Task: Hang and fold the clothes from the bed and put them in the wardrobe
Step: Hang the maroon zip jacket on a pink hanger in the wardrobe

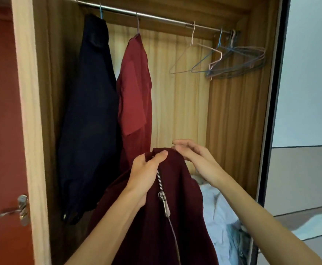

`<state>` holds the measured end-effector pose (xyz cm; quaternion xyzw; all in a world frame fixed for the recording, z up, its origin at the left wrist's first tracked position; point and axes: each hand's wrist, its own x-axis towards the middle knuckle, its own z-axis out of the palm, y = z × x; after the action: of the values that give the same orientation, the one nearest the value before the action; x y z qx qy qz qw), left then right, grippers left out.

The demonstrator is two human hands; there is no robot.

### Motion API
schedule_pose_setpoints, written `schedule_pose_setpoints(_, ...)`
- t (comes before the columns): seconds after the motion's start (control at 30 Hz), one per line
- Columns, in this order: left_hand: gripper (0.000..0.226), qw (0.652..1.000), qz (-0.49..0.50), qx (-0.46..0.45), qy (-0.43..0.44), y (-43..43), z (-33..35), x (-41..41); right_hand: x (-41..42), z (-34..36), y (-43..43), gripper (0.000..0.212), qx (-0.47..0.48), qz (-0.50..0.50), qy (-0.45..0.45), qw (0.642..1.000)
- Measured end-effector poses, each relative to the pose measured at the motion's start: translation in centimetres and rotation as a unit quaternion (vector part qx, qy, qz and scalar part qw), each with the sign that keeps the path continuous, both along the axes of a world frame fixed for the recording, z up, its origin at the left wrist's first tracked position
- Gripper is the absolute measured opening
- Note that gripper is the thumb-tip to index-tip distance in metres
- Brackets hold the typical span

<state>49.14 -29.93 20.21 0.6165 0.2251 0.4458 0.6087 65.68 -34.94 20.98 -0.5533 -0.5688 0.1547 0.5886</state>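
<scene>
I stand in front of the open wooden wardrobe [230, 119]. A dark maroon zip-up jacket [156, 222] hangs from my grasp at chest height, its silver zipper facing me. My left hand [146, 173] grips the jacket's collar beside the zipper, thumb on top. At the collar's right side my right hand [194, 157] lies with its fingers loosely bent, touching the top edge. Whether a hanger sits inside the jacket is hidden. On the metal rail [156, 17] hang a dark navy garment [87, 121] and a red shirt [135, 96].
Several empty wire hangers [232, 58] cluster at the rail's right end. A pile of pale blue and white cloth [219, 222] lies on the wardrobe floor. A red door with a metal handle [20, 209] stands at the left. A pale wall is at the right.
</scene>
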Motion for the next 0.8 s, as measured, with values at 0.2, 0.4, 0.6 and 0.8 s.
schedule_pose_setpoints(0.2, 0.018, 0.998, 0.016, -0.044, -0.045, 3.5, 5.8, 8.1, 10.5, 8.6, 3.9, 0.056, -0.067, -0.016, 0.154, 0.986)
schedule_pose_setpoints(0.4, 0.023, 0.998, 0.052, -0.007, -0.038, 8.7, 13.3, 14.6, 20.9, 19.9, 6.6, 0.081, 0.037, 0.059, 0.311, 0.948)
schedule_pose_setpoints(0.6, 0.023, 0.986, 0.132, 0.088, 0.045, 14.4, 18.9, 19.1, 25.8, 28.4, 10.4, 0.094, 0.08, -0.03, 0.263, 0.961)
schedule_pose_setpoints(0.8, 0.046, 0.974, 0.137, 0.13, 0.123, 16.6, 20.2, 20.6, 25.7, 30.7, 14.7, 0.086, 0.001, -0.042, 0.145, 0.989)
